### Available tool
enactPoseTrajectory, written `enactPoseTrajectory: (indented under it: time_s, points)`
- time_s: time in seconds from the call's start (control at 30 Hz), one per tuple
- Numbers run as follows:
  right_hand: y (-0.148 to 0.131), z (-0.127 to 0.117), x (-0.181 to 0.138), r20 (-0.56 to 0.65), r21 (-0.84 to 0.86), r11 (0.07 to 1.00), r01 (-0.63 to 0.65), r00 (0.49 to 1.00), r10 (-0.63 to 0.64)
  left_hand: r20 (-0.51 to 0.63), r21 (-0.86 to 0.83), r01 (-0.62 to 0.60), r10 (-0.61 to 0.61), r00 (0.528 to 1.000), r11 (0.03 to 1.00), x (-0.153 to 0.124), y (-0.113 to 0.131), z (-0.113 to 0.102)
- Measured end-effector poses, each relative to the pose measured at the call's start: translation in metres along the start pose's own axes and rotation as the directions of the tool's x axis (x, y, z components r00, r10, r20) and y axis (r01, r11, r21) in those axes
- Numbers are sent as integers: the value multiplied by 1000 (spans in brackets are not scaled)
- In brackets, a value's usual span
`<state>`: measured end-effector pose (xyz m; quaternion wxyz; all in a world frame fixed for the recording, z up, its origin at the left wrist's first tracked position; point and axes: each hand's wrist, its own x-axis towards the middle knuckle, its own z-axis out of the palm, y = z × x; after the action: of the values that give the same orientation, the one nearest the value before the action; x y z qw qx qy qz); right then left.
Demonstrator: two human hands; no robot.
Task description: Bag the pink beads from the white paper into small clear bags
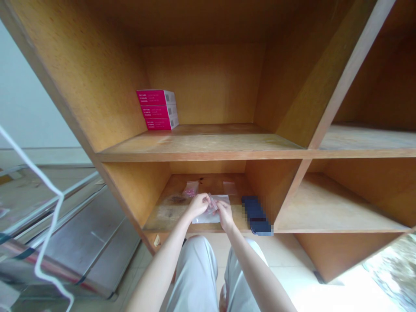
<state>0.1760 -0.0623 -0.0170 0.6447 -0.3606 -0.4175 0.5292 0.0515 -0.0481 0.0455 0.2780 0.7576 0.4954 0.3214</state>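
Between my two hands is a small clear plastic bag with something pinkish in it. My left hand pinches its left side, and my right hand grips its right side. Beneath them a larger whitish plastic sheet or bag lies flat on the lower shelf. Another small clear bag holding pink pieces rests behind my left hand. Farther back on the right lies a flat clear bag; whether it holds anything I cannot tell.
A dark blue blurred object lies at the shelf's right front. Three stacked pink boxes stand on the upper shelf. Wooden partitions bound the compartment. To the left are a white cable and a grey metal-edged case.
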Motion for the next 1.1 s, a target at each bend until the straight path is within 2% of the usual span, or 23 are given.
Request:
enactPoseTrajectory:
  time_s: [0.2, 0.7, 0.93, 1.1]
  points:
    - [-2, 1, -2, 35, -10, 999, 32, 999, -32, -47, 118, -25, 31, 998, 993, -2, 4, 1]
    - [-4, 2, -3, 12, -44, 999, -18, 1000, 19, -48, 99, -72, 77, 996, 993, -1, -1, 2]
    - [-8, 5, -5, 6, -89, 995, -35, 999, 35, -48, 176, -56, 65, 997, 983, -5, 2, 1]
    - [-11, 7, -7, -6, -137, 991, -4, 1000, 3, -48, 229, -44, 56, 997, 972, -6, 5, 1]
